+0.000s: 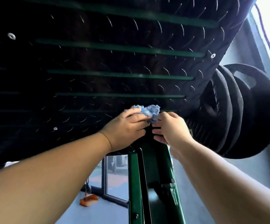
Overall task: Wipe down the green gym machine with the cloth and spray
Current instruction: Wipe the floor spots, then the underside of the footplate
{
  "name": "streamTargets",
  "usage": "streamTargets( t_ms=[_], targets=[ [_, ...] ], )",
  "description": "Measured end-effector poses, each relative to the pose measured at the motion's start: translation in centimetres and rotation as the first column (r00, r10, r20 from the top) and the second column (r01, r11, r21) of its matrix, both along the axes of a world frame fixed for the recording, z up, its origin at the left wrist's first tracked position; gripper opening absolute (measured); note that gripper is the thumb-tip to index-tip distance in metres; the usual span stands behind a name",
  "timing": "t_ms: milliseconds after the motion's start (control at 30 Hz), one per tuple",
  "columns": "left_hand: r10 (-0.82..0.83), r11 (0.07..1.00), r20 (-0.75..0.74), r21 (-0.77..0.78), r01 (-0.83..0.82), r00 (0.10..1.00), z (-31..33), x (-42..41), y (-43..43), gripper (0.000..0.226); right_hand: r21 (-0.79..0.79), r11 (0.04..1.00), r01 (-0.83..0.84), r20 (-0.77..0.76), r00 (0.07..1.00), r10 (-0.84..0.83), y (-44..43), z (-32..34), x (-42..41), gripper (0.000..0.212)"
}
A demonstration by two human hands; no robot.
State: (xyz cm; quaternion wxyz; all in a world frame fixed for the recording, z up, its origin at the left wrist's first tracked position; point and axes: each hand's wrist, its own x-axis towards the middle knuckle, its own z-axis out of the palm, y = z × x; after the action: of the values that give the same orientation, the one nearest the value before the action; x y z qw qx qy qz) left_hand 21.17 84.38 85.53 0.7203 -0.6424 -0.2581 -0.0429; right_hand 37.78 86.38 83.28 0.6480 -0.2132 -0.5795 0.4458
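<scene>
Curled fingers of the left hand (pixel 127 129) grip a crumpled blue cloth (pixel 149 110), bunching it against the lower edge of the machine's black tread plate (pixel 98 62). The right hand (pixel 169 128) comes in from the other side with its fingers bent; the topmost finger touches the cloth's right edge, and the lower ones reach toward the dark part under it. Whether this hand actually holds the cloth or only touches it cannot be told from this angle.

The cloth sits between the two hands, right above the top of the green upright (pixel 157 167), where the post meets the plate. The plate fills most of the view overhead, tilted, its raised pattern catching light, with several green bars (pixel 119 47) running across it and a few round washers (pixel 11 36) set into it.

To the right of the hands hangs a stack of black weight discs (pixel 244 110), side by side on the machine's flank. Below the plate, left of the upright, a dark-framed window (pixel 116 173) shows — and an orange object (pixel 89 200) lies on the pale floor (pixel 102 212) near it, too blurred to name.
</scene>
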Motion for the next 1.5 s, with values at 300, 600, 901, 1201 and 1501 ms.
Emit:
streamTargets(
  t_ms=[300,600,901,1201,1501],
  targets=[
    [-0.127,0.99,0.205,0.08,0.113,0.971,3.1,0.5,-8.1,0.032,0.072,0.872,-0.484,-0.334,0.812,0.478,-4.9,3.2,-1.1,0.013],
    [0.044,0.951,0.196,0.291,-0.101,0.98,2.9,-6.7,-11.0,0.048,0.688,0.159,0.708,-0.547,0.65,-0.529,-3.9,4.7,-2.9,0.028],
    [0.059,0.915,0.194,0.382,-0.131,0.979,2.1,-9.2,-7.3,0.063,0.935,0.158,0.317,-0.052,0.565,-0.823,10.9,-6.7,-5.4,0.027],
    [0.086,0.935,0.237,0.317,-0.16,0.968,1.5,-8.6,-8.0,0.066,0.887,-0.016,0.462,-0.38,0.709,-0.594,-0.7,-0.1,-4.2,0.015],
    [0.081,0.878,0.238,0.442,-0.182,0.968,3.1,-9.4,-10.5,0.074,0.836,-0.182,0.518,-0.519,0.636,-0.571,-1.1,3.8,-8.0,0.014]
  ],
)
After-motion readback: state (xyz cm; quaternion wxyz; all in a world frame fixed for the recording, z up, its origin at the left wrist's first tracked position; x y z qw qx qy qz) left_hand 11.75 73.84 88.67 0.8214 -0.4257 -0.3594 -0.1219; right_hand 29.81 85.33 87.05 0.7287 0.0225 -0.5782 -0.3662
